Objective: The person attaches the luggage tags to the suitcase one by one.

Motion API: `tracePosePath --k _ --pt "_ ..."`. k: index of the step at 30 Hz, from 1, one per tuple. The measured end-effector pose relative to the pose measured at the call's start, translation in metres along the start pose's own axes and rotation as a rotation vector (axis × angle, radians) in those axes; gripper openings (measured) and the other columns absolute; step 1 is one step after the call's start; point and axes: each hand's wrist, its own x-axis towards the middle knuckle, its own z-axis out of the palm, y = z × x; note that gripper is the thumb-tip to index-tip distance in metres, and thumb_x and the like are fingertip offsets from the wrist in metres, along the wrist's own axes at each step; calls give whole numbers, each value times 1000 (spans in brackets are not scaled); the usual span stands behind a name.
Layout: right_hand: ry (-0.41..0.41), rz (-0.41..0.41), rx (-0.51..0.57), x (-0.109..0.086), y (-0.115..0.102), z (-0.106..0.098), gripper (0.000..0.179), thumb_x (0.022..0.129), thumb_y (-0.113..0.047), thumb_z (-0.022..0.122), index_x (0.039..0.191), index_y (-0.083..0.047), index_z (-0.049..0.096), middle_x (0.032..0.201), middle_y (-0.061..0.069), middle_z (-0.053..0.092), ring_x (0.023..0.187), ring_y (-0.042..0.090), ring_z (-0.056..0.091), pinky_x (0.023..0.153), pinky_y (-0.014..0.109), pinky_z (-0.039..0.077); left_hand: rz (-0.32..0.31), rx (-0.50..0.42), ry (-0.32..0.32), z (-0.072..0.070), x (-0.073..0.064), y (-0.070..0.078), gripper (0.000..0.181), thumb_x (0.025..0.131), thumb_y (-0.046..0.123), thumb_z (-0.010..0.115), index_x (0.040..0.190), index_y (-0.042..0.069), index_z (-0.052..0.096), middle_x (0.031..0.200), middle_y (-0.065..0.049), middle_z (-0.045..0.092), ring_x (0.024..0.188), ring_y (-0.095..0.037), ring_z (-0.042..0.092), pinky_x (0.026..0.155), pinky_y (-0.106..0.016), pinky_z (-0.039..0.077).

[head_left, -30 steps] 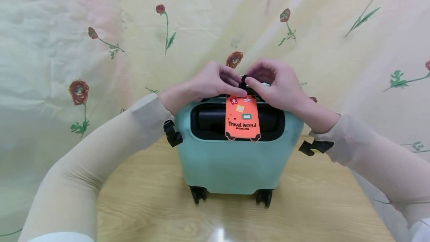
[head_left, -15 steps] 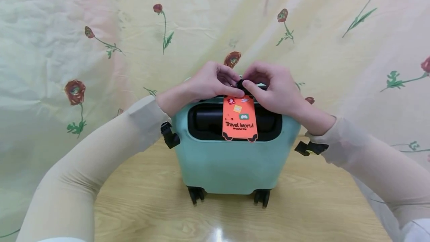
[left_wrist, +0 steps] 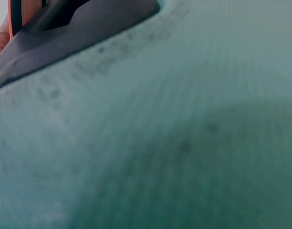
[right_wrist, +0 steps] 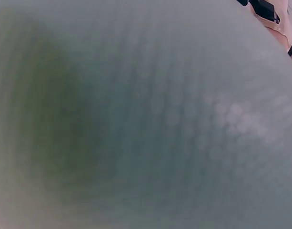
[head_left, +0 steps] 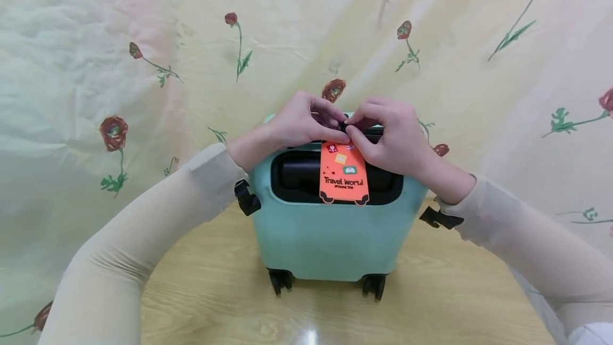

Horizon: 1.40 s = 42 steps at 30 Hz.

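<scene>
By the left hand (head_left: 303, 120) and the right hand (head_left: 394, 134), a small black strap (head_left: 342, 126) is pinched between thumbs and fingertips. Just below, an orange tag (head_left: 343, 182) is hung before the black recess (head_left: 298, 170) of a green suitcase (head_left: 330, 244), which is stood on a wooden table (head_left: 215, 292) and backed by flowered cloth (head_left: 287, 52).

The person's left arm (head_left: 165, 222) and right arm (head_left: 531, 246) angle inward. The left hand (head_left: 303, 120) and right hand (head_left: 395, 134) nearly meet, each pinching.
</scene>
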Motion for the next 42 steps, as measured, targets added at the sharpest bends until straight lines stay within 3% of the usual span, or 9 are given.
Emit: tracePosePath --k 6,11,15,19,23,26,31,37,42 --pt "31 6 -26 -3 0 -1 3 84 -8 83 86 -10 81 84 6 75 77 14 72 77 11 52 7 -45 -48 -1 2 -3 30 84 10 90 111 2 79 100 -10 78 90 -20 74 87 -27 61" --pt "38 16 -43 -4 1 -3 6 85 -13 85 90 -9 85 86 8 77 77 15 68 65 21 48 30 -38 -45 -3 0 -3 30 87 13 87 114 3 80 104 -11 79 95 -22 75 90 -29 61" --pt "10 122 8 -4 -1 -12 10 86 -10 86 96 -8 87 88 9 79 75 6 70 68 12 50 44 -27 -24 0 -1 0 27 92 18 83 115 4 81 107 -12 79 100 -23 75 93 -30 60" --pt "-110 404 137 4 2 -28 14 95 -14 79 105 -6 84 96 12 82 77 -3 73 76 10 56 33 -33 -23 2 1 2 25 93 18 82 115 5 81 109 -11 79 101 -22 72 90 -29 58" --pt "-388 634 180 20 14 -39 28 107 -25 63 125 -8 78 111 11 81 91 6 73 83 13 53 30 -79 -47 1 2 1 26 92 8 81 116 1 79 107 -10 76 99 -24 69 90 -28 58" --pt "-564 677 201 31 21 -40 34 111 -29 57 133 -11 75 118 8 79 100 17 68 86 20 53 55 -100 -60 -1 1 -1 26 90 2 80 115 -1 78 102 -7 75 94 -22 69 89 -27 58" --pt "-676 698 210 43 22 -34 34 110 -35 58 127 -14 78 109 4 76 102 24 61 87 30 50 108 -165 -74 -4 -4 -3 20 94 4 75 113 -1 78 96 0 79 91 -18 71 89 -27 58" --pt "-710 732 279 49 21 -30 31 108 -31 62 125 -11 78 94 1 72 93 22 58 81 31 46 177 -193 -74 -4 -5 -5 19 93 -1 75 111 -6 79 95 -1 83 87 -13 76 88 -28 62" --pt "-696 764 369 49 22 -32 25 107 -25 64 119 -9 79 89 -3 71 85 17 59 76 28 47 197 -126 -103 -6 -5 -3 23 90 -2 78 113 -5 79 100 -6 83 91 -15 77 89 -28 62"
